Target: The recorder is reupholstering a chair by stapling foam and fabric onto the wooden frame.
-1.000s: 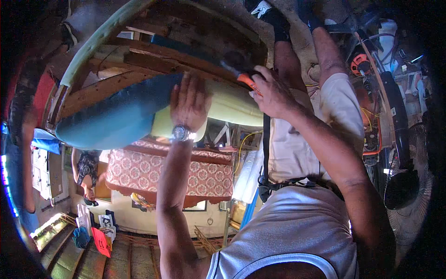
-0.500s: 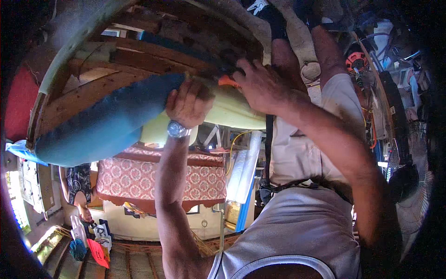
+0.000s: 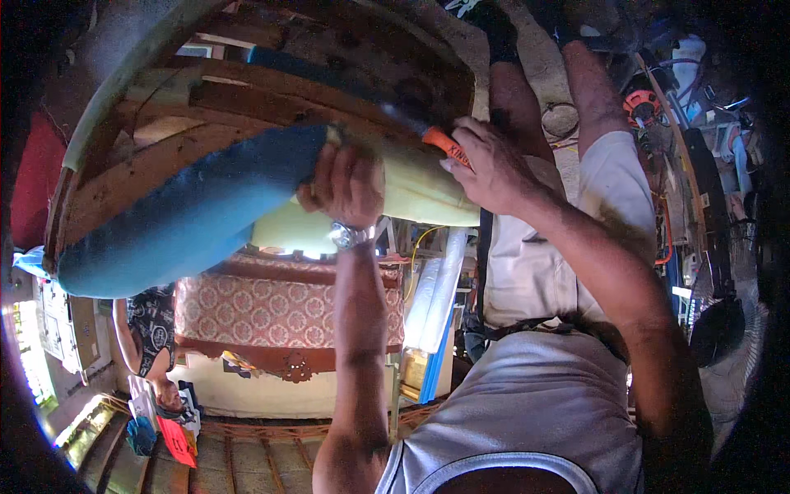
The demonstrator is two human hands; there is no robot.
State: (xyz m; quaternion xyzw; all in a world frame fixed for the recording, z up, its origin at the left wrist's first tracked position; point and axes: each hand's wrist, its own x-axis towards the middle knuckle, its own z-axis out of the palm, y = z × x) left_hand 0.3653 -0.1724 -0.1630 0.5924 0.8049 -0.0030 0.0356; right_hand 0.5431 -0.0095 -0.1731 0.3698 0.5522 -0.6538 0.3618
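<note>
A curved wooden furniture frame (image 3: 271, 103) spans the upper left, padded with pale yellow foam (image 3: 428, 196) and a blue cloth-like covering (image 3: 197, 202). My left hand (image 3: 346, 183), with a metal watch at the wrist, is closed at the covering's right end, its fingers curled against the frame. My right hand (image 3: 498, 169) is wrapped round the handle of an orange-handled tool (image 3: 447, 148), held over the frame just right of my left hand. The tool's other end is blurred, so its kind cannot be made out.
Behind the padding stands furniture covered in red-and-white patterned cloth (image 3: 247, 309). Another person (image 3: 150, 333) in a dark patterned top is at the left. Clear plastic-wrapped rolls (image 3: 432, 305) stand near the middle. Along the right are a fan (image 3: 741, 337) and an orange-and-black reel-like object (image 3: 642, 107).
My left hand has shifted slightly right and down. My right hand has moved right and down with the orange-handled tool, and more of its handle shows.
</note>
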